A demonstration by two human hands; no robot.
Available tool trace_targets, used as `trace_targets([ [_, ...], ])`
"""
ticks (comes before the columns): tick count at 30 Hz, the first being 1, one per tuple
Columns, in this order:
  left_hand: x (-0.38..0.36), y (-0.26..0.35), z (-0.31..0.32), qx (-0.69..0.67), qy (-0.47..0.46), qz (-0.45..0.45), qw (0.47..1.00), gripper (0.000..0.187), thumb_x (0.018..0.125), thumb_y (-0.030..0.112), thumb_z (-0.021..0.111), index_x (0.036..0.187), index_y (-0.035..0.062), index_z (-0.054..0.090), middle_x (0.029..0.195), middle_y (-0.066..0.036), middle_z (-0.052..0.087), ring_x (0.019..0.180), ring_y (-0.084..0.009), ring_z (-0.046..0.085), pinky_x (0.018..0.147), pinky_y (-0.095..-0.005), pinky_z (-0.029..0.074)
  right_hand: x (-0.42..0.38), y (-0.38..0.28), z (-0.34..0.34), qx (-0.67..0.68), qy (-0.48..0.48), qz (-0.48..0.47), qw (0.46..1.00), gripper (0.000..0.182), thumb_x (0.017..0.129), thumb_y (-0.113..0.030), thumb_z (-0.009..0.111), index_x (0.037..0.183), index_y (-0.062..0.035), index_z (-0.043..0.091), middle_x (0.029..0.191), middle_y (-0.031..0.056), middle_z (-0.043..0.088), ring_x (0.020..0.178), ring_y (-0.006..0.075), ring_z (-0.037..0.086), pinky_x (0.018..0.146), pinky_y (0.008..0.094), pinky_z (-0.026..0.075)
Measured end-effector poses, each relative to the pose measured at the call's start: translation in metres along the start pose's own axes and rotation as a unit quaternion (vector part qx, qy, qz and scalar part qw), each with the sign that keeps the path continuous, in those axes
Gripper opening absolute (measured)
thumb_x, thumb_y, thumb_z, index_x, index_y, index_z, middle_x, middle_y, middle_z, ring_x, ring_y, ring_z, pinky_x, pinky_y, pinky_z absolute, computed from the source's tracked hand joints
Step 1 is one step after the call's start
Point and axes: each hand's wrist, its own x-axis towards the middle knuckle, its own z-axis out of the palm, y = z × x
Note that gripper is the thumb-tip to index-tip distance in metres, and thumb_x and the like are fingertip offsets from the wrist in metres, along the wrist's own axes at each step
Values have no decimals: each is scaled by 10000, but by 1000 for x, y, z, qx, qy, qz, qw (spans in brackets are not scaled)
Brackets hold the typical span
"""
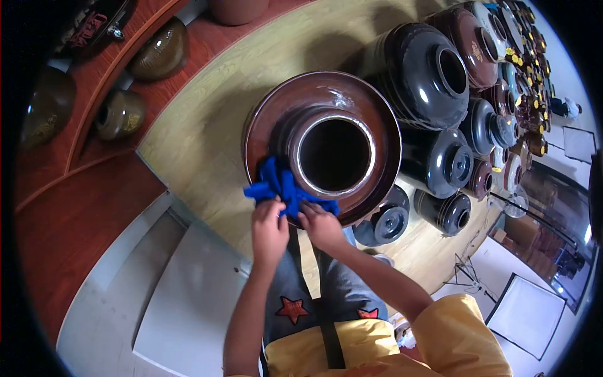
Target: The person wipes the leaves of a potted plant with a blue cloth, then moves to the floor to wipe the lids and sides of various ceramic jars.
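Observation:
A large brown glazed jar (383,125) with a wide outer rim and a round dark mouth stands in front of me. A bunched blue cloth (282,187) lies over the near left part of its rim, in the channel around the neck. My left hand (270,226) grips the cloth at its lower edge, fingers closed. Just to the right, my right hand (319,223) holds another part of the same cloth with bent fingers. Both hands are at the near side of the jar, and the cloth hides part of the rim.
Large dark jars (424,75) stand close on the right, with many more behind them. Red wooden shelves (94,188) with brown pots (122,114) curve along the left. A white panel (188,295) is at lower left, and a softbox light (527,314) at lower right.

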Motion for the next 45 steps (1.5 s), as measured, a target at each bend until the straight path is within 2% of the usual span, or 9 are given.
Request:
trace_targets([
  [6,-48,32,57,45,-71,42,996,214,689,23,598,896,68,566,874,-95,598,911,-285,556,807,-422,420,-11,74,-76,-304,-130,-1,944,366,877,-317,497,1214,-195,572,1303,-7,523,1264,141,410,1054,440,276],
  [14,-31,60,110,-102,-119,21,987,203,704,-1,573,899,56,571,861,-131,633,837,-310,597,745,-431,447,18,108,-117,-457,-10,-31,889,455,820,-215,503,1262,-105,513,1375,64,437,1352,249,265,1127,463,103],
  [23,-26,-13,16,-78,61,-232,968,216,780,67,531,976,-16,567,844,-179,620,741,-282,616,703,-372,484,-20,21,-58,-215,-142,87,962,589,775,-542,527,1149,-92,603,1096,152,588,1097,319,452,867,503,338],
  [28,19,-24,-29,-240,234,-241,911,190,844,23,478,1022,-40,500,855,-97,582,750,-145,557,724,-291,462,4,-46,12,42,-31,74,996,588,761,-431,612,1186,-28,551,1047,174,605,988,363,540,826,467,413],
  [33,76,-29,-54,-218,136,-203,945,256,870,150,609,1047,2,497,913,-102,582,831,-145,558,734,-298,459,111,-81,27,383,-75,177,904,310,815,-248,522,1016,-13,502,1100,265,540,1019,460,481,833,482,397],
  [34,87,-28,-57,-217,134,-199,946,256,870,150,609,1047,2,497,913,-102,582,831,-145,558,734,-298,459,128,-75,32,221,-34,13,975,315,821,-217,497,1061,-14,513,1113,258,525,1022,433,487,846,450,401],
  [41,140,-6,-54,-54,20,-7,998,151,874,108,598,988,39,526,876,-46,593,805,-138,548,727,-289,441,221,-94,-40,778,82,201,590,288,932,-358,413,1081,-137,524,919,8,546,858,161,497,765,303,406],
  [42,143,2,-53,-70,5,-18,997,199,832,128,617,978,24,532,923,-152,582,916,-330,540,787,-400,428,230,-92,-40,790,112,213,564,255,932,-355,409,1006,-146,534,864,0,535,803,154,487,724,306,405],
  [45,141,13,-50,-8,33,44,998,268,761,62,584,1011,-15,524,1020,-198,541,942,-387,522,837,-438,418,213,-102,-28,701,112,331,621,332,938,-371,384,1135,-125,490,922,4,536,862,167,501,772,301,416],
])
